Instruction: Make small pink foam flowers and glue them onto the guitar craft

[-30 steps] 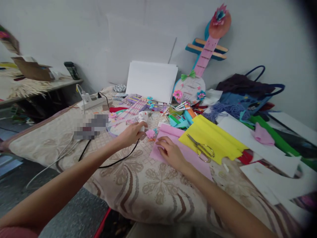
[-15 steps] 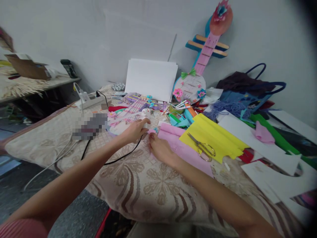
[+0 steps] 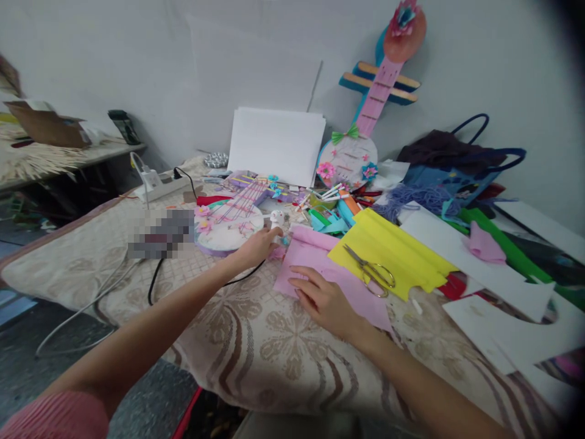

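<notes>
My left grip is closed around a small white tool, near the middle of the cloth-covered bench, with a black cord running beside it and under my forearm. A pink flower lies just beneath those fingers, too blurred for me to make out its petals. My right grip is released, fingers loosely bent over the pink paper; I cannot tell whether they touch it. To the right, gold-handled scissors rest on the yellow paper. Left of the tool lies a round-bodied model instrument with strings and pink flowers; behind, a taller pink and blue instrument leans against the wall next to white sheets. Purple yarn sits by a blue bag, and a white power strip lies toward the far left
</notes>
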Motion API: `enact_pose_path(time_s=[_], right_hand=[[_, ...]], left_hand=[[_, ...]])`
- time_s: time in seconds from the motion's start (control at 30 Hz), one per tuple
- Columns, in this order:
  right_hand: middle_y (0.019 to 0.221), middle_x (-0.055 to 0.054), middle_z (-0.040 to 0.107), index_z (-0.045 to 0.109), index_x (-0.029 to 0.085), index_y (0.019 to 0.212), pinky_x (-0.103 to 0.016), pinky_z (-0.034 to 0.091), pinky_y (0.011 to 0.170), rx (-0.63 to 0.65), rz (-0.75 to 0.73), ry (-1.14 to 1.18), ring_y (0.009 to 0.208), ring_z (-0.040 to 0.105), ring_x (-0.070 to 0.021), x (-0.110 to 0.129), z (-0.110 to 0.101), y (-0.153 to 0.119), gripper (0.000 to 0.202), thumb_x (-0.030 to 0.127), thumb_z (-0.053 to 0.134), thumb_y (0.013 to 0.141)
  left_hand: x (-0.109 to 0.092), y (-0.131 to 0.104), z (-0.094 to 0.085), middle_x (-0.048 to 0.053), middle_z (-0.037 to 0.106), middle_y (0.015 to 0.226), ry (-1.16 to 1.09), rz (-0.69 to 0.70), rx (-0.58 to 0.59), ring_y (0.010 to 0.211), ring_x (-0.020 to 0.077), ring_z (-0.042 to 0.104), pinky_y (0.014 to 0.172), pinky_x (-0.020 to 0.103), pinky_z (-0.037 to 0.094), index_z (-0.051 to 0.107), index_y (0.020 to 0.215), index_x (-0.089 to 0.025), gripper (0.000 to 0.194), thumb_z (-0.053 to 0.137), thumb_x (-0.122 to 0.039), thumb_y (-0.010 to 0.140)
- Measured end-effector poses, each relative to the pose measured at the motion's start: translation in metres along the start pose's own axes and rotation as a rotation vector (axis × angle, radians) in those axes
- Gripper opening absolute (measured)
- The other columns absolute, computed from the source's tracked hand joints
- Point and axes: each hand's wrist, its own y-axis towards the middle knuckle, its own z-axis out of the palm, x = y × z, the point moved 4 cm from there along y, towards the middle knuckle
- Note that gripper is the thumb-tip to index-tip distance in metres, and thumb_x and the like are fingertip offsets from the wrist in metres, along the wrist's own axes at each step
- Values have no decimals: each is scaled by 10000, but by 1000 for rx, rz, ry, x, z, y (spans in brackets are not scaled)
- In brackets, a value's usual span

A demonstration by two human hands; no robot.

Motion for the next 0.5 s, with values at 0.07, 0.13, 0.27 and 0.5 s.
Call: enact_pose_path(time_s=[0.07,0.13,0.27,0.5], right_hand=[[1235,-95,535,556,202,1115,-314,522,786,-29,-4,41,982,592,-173,-4,1,-6,292,132,419,866],[1203,-94,551,568,205,1095,-319,516,811,-63,14,93,971,596,-171,-8,2,-9,291,117,426,857],[1144,-89,572,585,216,1072,-333,499,845,-126,57,197,975,589,-176,-10,-1,-8,297,102,430,845],[1040,-85,606,604,213,1064,-286,495,659,-179,281,401,775,594,-153,-15,-7,-5,257,179,466,849]], left_hand=[[2,1,1,101,581,1031,22,-22,-15,936,215,590,840,352,447,489,1126,-175,331,425,-117,807],[3,1,0,111,565,1033,47,-36,-31,925,223,591,837,359,450,503,1128,-167,332,430,-119,807],[1,-2,-1,127,549,1020,63,-40,-29,913,234,582,828,368,454,525,1126,-138,338,438,-105,802],[-6,-16,-4,129,484,1084,110,-39,-24,944,230,570,861,382,452,484,1252,-182,444,450,-120,814]])
